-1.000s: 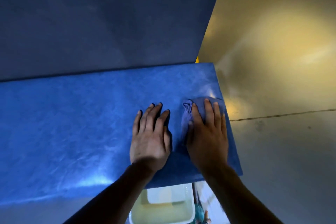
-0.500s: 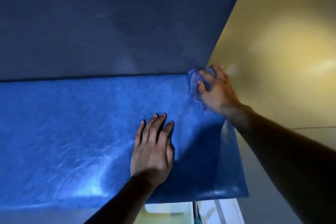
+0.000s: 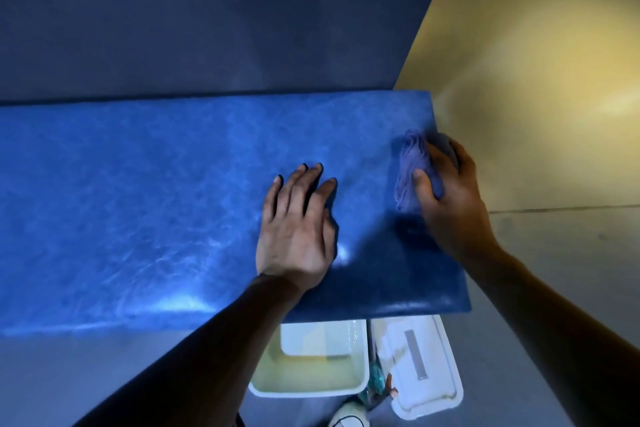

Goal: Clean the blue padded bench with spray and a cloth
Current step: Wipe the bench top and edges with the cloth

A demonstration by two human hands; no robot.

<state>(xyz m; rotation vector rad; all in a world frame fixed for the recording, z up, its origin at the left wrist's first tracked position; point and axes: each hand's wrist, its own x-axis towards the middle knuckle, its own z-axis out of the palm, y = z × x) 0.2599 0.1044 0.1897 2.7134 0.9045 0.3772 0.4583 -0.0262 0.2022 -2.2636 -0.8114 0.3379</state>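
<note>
The right hand [image 3: 446, 198] gripped the soft, light cloth [image 3: 414, 166] bunched on the smooth bench [image 3: 138, 201], while the left hand [image 3: 298, 229] lay flat and open.

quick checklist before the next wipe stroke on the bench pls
1. Cloth gripped by right hand: ok.
2. Cloth on the bench pad, near its right end: ok.
3. Left hand flat on the pad, apart from the cloth: ok.
4. Pad left of the hands bare for the stroke: ok.
5. Tub and white lid on the floor, below the bench edge: ok.
6. Pad wet with spray: cannot tell.
</note>
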